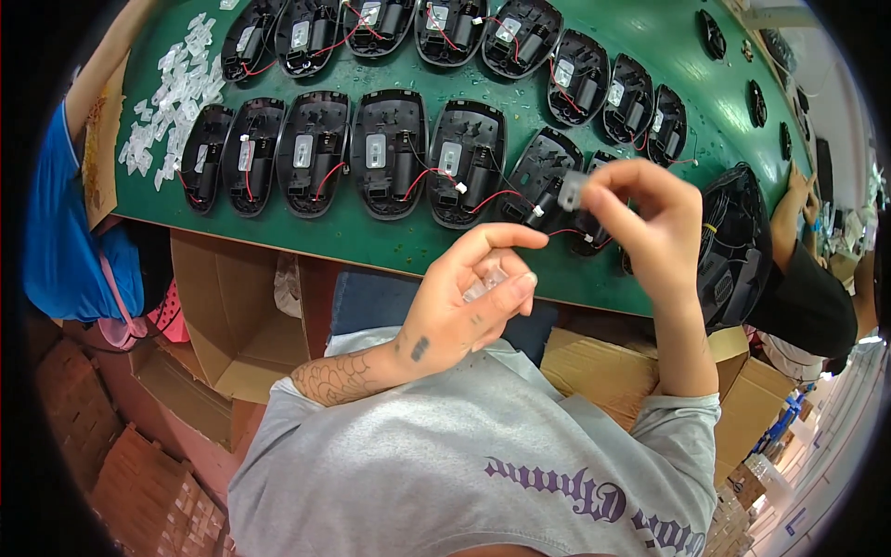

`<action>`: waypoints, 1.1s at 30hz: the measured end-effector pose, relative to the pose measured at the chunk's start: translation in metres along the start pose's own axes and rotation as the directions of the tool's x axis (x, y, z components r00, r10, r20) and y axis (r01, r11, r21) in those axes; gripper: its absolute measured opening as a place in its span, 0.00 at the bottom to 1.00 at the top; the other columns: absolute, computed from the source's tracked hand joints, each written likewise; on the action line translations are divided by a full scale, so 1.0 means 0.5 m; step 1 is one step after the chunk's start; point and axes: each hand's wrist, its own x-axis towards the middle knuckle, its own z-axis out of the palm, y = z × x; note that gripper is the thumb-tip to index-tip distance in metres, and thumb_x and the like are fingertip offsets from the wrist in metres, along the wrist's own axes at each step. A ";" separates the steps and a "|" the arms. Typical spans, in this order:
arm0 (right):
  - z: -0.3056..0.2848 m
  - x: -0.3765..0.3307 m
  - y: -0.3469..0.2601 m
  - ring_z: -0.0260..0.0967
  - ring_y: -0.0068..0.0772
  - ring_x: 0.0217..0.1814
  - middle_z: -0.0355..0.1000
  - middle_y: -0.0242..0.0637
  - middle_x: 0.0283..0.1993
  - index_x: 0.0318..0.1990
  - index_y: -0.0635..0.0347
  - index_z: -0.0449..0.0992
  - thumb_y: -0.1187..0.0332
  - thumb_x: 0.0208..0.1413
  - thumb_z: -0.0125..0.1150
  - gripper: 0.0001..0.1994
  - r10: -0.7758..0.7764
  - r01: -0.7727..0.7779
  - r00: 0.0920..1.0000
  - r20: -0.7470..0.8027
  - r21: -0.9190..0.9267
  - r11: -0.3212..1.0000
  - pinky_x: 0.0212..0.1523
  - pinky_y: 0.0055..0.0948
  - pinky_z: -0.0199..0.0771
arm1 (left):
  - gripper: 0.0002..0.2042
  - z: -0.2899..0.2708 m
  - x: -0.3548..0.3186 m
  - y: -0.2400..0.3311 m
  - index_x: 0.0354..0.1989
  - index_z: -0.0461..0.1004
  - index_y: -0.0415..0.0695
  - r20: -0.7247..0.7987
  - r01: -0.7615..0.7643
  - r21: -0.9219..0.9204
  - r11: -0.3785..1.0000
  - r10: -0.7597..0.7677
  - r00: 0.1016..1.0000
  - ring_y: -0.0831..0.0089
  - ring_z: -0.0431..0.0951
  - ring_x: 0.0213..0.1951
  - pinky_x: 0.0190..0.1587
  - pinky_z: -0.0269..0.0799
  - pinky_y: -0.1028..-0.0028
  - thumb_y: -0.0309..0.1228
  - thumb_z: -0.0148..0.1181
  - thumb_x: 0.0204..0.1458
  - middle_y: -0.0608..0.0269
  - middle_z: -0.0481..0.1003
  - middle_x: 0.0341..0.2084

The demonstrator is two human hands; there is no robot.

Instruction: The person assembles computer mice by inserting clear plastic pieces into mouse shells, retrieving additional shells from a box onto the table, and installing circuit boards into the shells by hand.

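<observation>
Cupped around a few clear plastic pieces [486, 283], my left hand [469, 292] is above the near table edge. My right hand [640, 218] pinches one small clear plastic piece [571, 191] between thumb and fingertips, over the right end of the near row. Black oval housings [376, 200] lie open side up in two rows. Most carry a black cylinder, a clear rectangular piece and a thin red wire with a white connector. The housing [545, 165] nearest the held piece is partly covered by it, and those under my right hand are largely hidden.
A heap of clear pieces [176, 102] lies at the left of the green table [371, 243]. A bundle of black cables and housings [733, 241] is at the right. Cardboard boxes [232, 306] stand below the edge. Other people's arms [102, 65] show at both sides.
</observation>
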 end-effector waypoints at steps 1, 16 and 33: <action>0.003 0.009 0.003 0.67 0.25 0.34 0.76 0.31 0.30 0.30 0.60 0.82 0.74 0.46 0.68 0.03 0.000 0.000 1.000 -0.005 0.002 1.000 0.36 0.22 0.68 | 0.17 -0.004 -0.003 0.001 0.58 0.66 0.42 0.004 0.002 0.003 1.000 -0.002 1.000 0.86 0.63 0.21 0.19 0.53 0.87 0.27 0.57 0.60 0.65 0.72 0.31; 0.046 0.043 0.062 0.57 0.27 0.36 0.63 0.26 0.27 0.29 0.55 0.83 0.75 0.43 0.68 0.05 -0.592 0.494 0.805 0.034 -0.591 0.638 0.40 0.23 0.61 | 0.17 -0.028 -0.022 -0.023 0.58 0.65 0.41 0.031 0.055 0.123 0.991 -0.059 0.998 0.85 0.58 0.17 0.15 0.50 0.86 0.24 0.54 0.60 0.62 0.72 0.26; 0.059 0.014 0.056 0.58 0.31 0.39 0.65 0.28 0.31 0.38 0.54 0.85 0.74 0.46 0.66 0.11 -0.585 0.532 0.797 0.152 -0.634 0.561 0.45 0.28 0.61 | 0.12 -0.069 -0.011 -0.072 0.51 0.71 0.42 0.336 0.450 -0.522 0.724 -0.311 0.889 0.82 0.70 0.31 0.16 0.50 0.85 0.31 0.49 0.63 0.61 0.73 0.35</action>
